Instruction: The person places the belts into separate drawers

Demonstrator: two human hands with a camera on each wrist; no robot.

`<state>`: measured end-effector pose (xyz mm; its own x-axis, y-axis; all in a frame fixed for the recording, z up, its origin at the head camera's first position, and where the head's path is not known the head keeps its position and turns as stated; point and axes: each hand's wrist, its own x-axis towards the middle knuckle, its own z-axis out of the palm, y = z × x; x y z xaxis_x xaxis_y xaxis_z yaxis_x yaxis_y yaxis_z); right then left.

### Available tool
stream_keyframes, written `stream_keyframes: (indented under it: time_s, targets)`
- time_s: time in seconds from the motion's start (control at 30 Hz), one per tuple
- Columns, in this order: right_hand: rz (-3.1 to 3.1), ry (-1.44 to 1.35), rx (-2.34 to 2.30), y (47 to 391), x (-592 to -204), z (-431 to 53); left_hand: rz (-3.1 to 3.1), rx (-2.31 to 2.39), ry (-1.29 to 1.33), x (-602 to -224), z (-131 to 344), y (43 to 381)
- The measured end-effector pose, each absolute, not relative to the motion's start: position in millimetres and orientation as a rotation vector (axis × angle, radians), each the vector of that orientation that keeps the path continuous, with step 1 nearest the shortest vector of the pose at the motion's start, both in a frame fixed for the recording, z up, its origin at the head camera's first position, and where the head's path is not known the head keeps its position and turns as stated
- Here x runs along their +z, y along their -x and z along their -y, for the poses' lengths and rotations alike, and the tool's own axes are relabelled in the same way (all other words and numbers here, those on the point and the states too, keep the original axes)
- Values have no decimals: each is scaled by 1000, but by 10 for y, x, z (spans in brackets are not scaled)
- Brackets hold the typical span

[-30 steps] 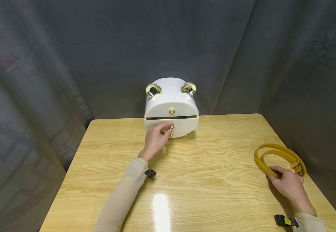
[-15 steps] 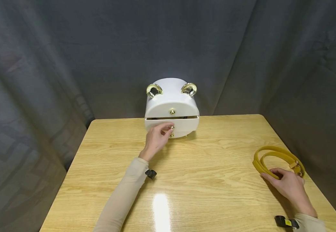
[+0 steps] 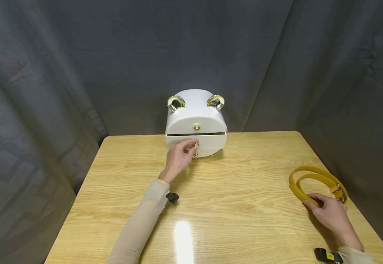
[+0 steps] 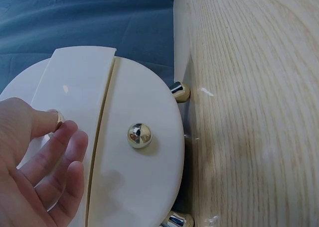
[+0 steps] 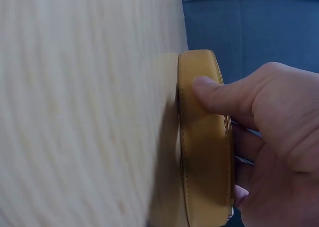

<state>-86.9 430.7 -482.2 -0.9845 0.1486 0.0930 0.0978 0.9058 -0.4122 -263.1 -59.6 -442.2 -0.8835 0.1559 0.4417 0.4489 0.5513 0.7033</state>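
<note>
A white, round-fronted drawer box (image 3: 195, 95) with two gold ring-shaped ears stands at the back of the table. Its middle drawer (image 3: 212, 141) is pulled out slightly, leaving a dark slit under the top section. My left hand (image 3: 177, 157) pinches this drawer's gold knob (image 4: 59, 120) between thumb and forefinger, the other fingers loosely bent. At the right, a coiled mustard-yellow belt (image 3: 321, 171) rests on the table. My right hand (image 3: 333, 216) grips the coil's near side, thumb on the outer band (image 5: 204, 152) and fingers inside the loop, partly hidden.
The wooden table (image 3: 244, 190) has its right edge close to the belt. Dark grey curtains (image 3: 138, 66) hang behind and on both sides. Another gold knob (image 4: 139, 135) sits on the lower section, above short gold feet (image 4: 180, 91).
My right hand has shifted slightly toward the table's front, and the belt has moved a little with it. My left hand keeps its pinch, and the drawer looks nearly unchanged.
</note>
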Motion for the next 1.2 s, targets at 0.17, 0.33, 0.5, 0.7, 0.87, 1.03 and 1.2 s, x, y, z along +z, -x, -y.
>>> stream_keyframes:
  time_s: [0.17, 0.33, 0.5, 0.7, 0.87, 1.03, 1.2]
  targets:
    - [2902, 191, 594, 871, -4834, -4287, 2456, -1261, 489, -4430, 586, 2634]
    - [2861, 201, 585, 872, -4876, -4275, 2457, -1271, 455, -4437, 579, 2650]
    - [2870, 230, 606, 868, -4895, -4269, 2442, -1265, 436, -4438, 560, 2686]
    - [2914, 206, 656, 844, -4856, -4281, 2438, -1270, 424, -4442, 542, 2693]
    - [2913, 172, 654, 851, -4855, -4267, 2434, -1278, 401, -4452, 551, 2685]
    - [2902, 164, 638, 866, -4876, -4240, 2407, -1268, 390, -4457, 560, 2700]
    - [2877, 195, 622, 812, -4884, -4287, 2366, -1283, 399, -4485, 461, 2712]
